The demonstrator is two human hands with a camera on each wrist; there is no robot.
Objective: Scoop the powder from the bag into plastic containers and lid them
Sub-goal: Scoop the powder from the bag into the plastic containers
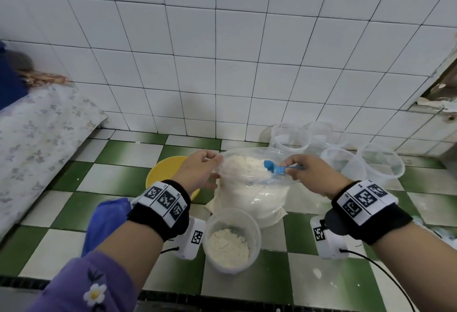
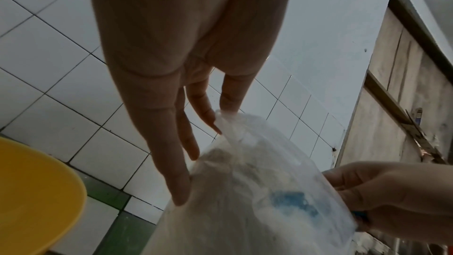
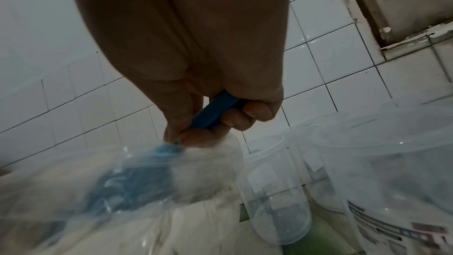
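Observation:
A clear plastic bag [image 1: 249, 195] full of white powder stands on the green-and-white tiled counter. My left hand [image 1: 200, 171] pinches the bag's left rim [image 2: 226, 121] between thumb and forefinger, holding its mouth wide. My right hand [image 1: 309, 173] grips the handle of a blue scoop [image 1: 274, 168], whose bowl lies inside the bag's mouth on the powder. Through the bag wall the scoop [image 3: 137, 179] shows blurred. In front of the bag stands a clear container [image 1: 232, 240], partly filled with powder and without a lid.
Several empty clear containers [image 1: 341, 148] stand behind and right of the bag by the tiled wall. A yellow bowl [image 1: 160, 171] sits left of the bag, a blue cloth [image 1: 106, 220] lies at the near left, and a floral-covered surface [image 1: 37, 138] is at far left.

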